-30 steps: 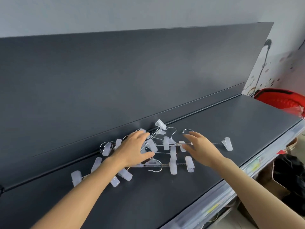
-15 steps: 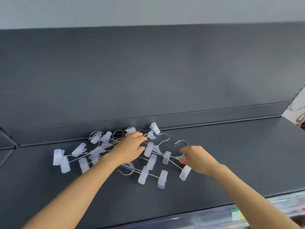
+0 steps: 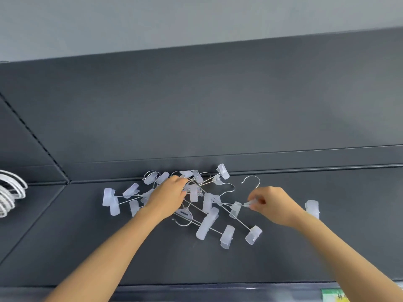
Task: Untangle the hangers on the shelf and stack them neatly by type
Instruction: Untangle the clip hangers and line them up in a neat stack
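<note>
Hangers (image 3: pixel 207 205) tangled beneath left hand (image 3: pixel 166 196)

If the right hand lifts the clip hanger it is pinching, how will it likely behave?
Probably light and stiff: the hanger is thin wire with small plastic clips. It likely snags, since its bar crosses others in the pile under the left hand.

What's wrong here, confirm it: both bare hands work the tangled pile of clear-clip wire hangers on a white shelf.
The shelf colour is wrong. In the head view both hands, left and right, work the tangled pile of clear-clip wire hangers, but the shelf is dark grey.
</note>
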`<state>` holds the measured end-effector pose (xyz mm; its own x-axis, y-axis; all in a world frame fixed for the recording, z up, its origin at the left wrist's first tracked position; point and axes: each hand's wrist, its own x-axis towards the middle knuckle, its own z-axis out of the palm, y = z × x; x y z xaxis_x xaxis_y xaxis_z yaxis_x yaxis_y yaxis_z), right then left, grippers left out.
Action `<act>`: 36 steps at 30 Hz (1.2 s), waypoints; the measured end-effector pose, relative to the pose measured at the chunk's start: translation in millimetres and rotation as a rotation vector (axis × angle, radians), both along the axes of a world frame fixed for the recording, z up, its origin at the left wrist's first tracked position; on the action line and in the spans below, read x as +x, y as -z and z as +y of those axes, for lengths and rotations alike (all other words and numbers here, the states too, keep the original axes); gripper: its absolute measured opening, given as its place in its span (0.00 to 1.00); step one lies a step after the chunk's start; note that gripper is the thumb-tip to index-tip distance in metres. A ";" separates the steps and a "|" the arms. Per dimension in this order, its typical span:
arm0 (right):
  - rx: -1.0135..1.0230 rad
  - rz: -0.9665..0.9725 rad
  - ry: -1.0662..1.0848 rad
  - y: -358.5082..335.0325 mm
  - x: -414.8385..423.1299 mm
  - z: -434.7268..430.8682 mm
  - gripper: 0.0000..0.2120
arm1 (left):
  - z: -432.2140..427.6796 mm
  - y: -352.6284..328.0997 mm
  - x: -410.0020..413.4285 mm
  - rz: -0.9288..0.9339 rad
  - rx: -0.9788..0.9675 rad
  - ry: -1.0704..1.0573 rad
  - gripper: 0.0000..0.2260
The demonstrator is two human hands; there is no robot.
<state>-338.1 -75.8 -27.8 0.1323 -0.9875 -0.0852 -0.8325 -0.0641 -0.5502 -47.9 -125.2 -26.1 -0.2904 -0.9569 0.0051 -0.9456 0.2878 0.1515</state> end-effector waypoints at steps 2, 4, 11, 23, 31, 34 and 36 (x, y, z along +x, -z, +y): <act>0.007 -0.004 -0.013 -1.1 5.2 -4.0 0.05 | 1.4 0.6 14.9 -0.034 0.025 -0.025 0.13; 0.024 -0.009 -0.011 -1.1 10.0 -8.0 0.05 | 2.2 0.5 27.6 -0.074 0.072 -0.039 0.12; 0.006 -0.060 0.032 -8.0 -1.3 -3.0 0.07 | -2.0 -6.8 14.9 0.001 -0.041 0.092 0.14; -0.040 -0.103 0.096 -29.4 -35.0 15.3 0.07 | -35.6 -4.6 -61.2 -0.216 -0.120 0.458 0.16; -0.037 -0.126 0.164 -15.4 -55.2 30.2 0.05 | -38.8 -6.1 -94.9 -0.382 0.007 0.542 0.15; -0.046 -0.158 0.179 -10.2 -60.1 35.8 0.03 | -39.1 -5.2 -101.8 -0.319 0.019 0.520 0.14; -0.058 -0.179 0.189 -8.6 -61.6 37.6 0.09 | -39.7 -8.5 -106.3 -0.247 0.030 0.519 0.13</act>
